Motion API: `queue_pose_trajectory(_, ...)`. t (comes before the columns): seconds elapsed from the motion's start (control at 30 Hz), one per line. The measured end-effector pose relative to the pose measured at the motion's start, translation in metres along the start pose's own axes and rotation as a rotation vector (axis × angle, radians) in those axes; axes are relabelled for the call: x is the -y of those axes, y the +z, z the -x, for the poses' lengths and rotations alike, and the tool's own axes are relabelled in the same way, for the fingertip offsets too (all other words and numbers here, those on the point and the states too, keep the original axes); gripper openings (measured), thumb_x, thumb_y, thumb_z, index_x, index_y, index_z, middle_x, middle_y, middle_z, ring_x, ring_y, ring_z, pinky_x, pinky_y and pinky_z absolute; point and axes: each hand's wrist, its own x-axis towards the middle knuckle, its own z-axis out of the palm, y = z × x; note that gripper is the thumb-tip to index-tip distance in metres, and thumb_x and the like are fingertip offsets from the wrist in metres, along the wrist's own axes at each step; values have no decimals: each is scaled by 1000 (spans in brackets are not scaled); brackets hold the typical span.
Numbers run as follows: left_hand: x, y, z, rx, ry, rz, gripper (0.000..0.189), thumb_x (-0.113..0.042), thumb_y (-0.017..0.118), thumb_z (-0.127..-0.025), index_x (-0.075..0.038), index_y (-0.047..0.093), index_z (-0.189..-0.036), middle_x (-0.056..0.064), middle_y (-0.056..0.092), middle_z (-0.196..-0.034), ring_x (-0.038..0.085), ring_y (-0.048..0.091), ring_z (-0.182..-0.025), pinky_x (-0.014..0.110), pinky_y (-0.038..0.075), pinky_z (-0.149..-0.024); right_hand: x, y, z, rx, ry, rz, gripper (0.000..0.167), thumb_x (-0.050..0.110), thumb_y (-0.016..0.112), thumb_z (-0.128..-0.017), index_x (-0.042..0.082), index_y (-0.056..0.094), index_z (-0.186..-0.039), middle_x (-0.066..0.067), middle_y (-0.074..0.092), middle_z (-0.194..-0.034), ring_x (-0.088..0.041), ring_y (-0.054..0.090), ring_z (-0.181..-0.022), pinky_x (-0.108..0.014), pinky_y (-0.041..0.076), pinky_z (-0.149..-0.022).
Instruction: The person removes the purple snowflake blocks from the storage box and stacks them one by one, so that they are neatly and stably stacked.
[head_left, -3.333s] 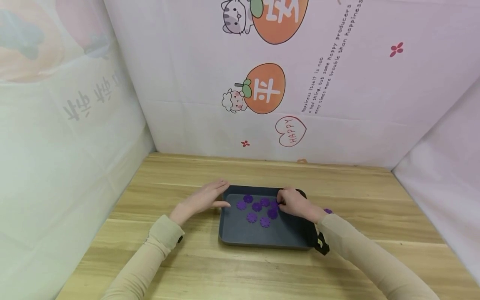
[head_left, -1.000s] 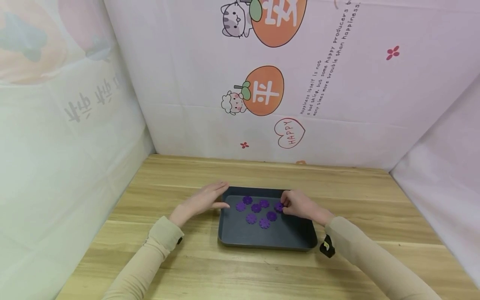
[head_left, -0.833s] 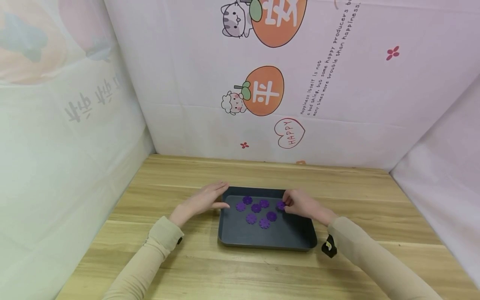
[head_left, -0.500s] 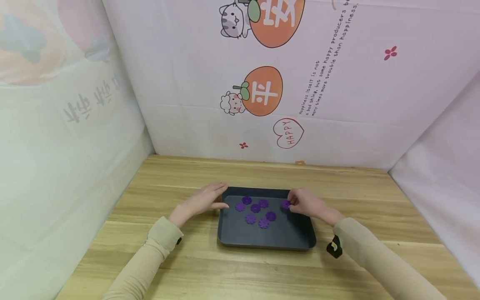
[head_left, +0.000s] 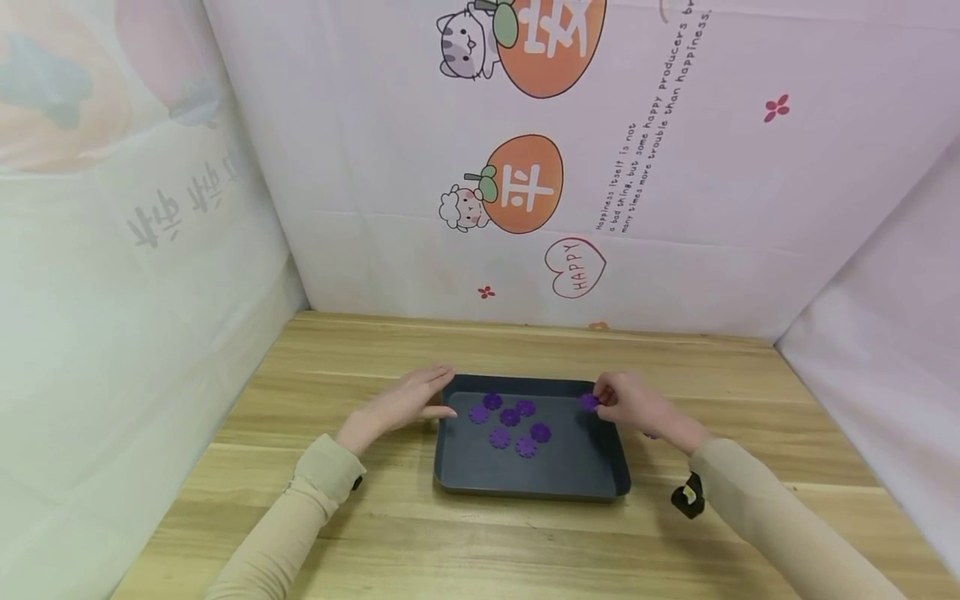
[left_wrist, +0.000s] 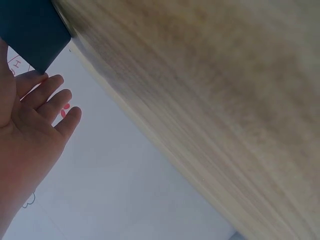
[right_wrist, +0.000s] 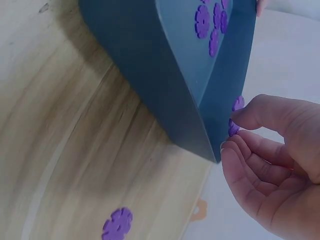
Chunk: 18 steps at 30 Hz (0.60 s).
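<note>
My right hand (head_left: 633, 404) pinches a purple flower-shaped disc (right_wrist: 237, 104) between thumb and fingers, over the tray's far right corner. The dark grey tray (head_left: 555, 479) lies flat on the table. Inside it several more purple discs (head_left: 527, 447) are scattered, mostly in the far left half. My left hand (head_left: 405, 400) is at the tray's left wall near the far corner, its fingers extended. In the left wrist view those fingers (left_wrist: 50, 92) are loosely spread, close to the tray corner.
On the wooden table (head_left: 360, 533), another purple disc (right_wrist: 117, 225) lies to the right of the tray, mostly hidden by the right arm in the head view. A printed white cloth (head_left: 390, 250) hangs behind the table and on both sides.
My right hand has moved right, from among the discs to the tray's far right corner, carrying one disc with it. The left hand stays at the tray's left side.
</note>
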Motion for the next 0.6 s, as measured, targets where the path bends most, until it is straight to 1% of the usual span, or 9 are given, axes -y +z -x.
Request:
queue_pose_trajectory(0.27, 1, 2, -1, -5, 1, -7, 78, -46, 61, -95, 5, 38, -149, 25, 38, -156, 40, 37, -145, 53, 34, -121, -11, -6, 13, -34, -15, 1, 15, 2, 74, -83, -5, 66, -94, -17, 71, -88, -23, 68, -78, -34, 60, -69)
queue_pose_trajectory(0.47, 0, 2, -1, -3, -2, -6, 78, -46, 61, -95, 5, 38, -149, 25, 37, -156, 40, 37, -145, 52, 33, -121, -21, -6, 20, -58, -3, 11, 13, 3, 74, -83, -3, 67, -92, -12, 72, -85, -16, 67, -75, -30, 60, -66)
queue_pose_trajectory(0.6, -1, 2, 0, -2, -7, -6, 78, -45, 61, -95, 4, 37, -150, 24, 37, -156, 40, 36, -146, 52, 33, -122, -25, -7, 25, -54, 10, -1, 13, 4, 73, -84, -4, 67, -93, -12, 72, -85, -15, 66, -75, -28, 59, -64)
